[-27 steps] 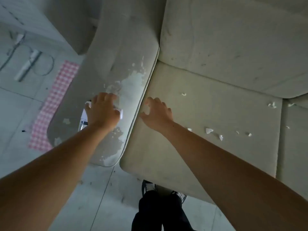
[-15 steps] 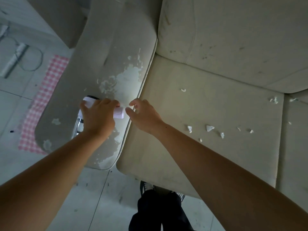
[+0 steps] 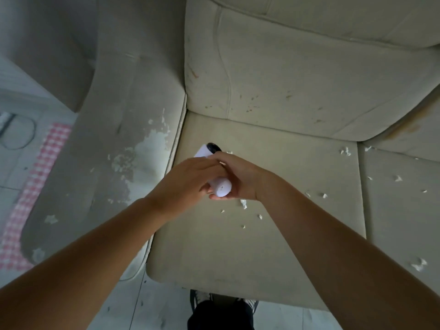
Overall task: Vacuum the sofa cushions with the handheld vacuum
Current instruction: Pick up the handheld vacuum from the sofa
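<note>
Both hands together on vacuum (image 3: 222,186), held just above seat cushion (image 3: 273,246), near its left edge, beside armrest (image 3: 112,144). Right hand (image 3: 240,177) cups white body from below, thumb under rear end. Left hand (image 3: 188,179) laid over top, fingers wrapped across body. Black end of vacuum points toward back cushion (image 3: 309,75). White scraps (image 3: 243,204) scattered on seat cushion from middle to right edge, some directly below hands. Armrest covering flaked, pale patches. Pink checked cloth (image 3: 28,186) on floor (image 3: 142,306), left of armrest.
</note>
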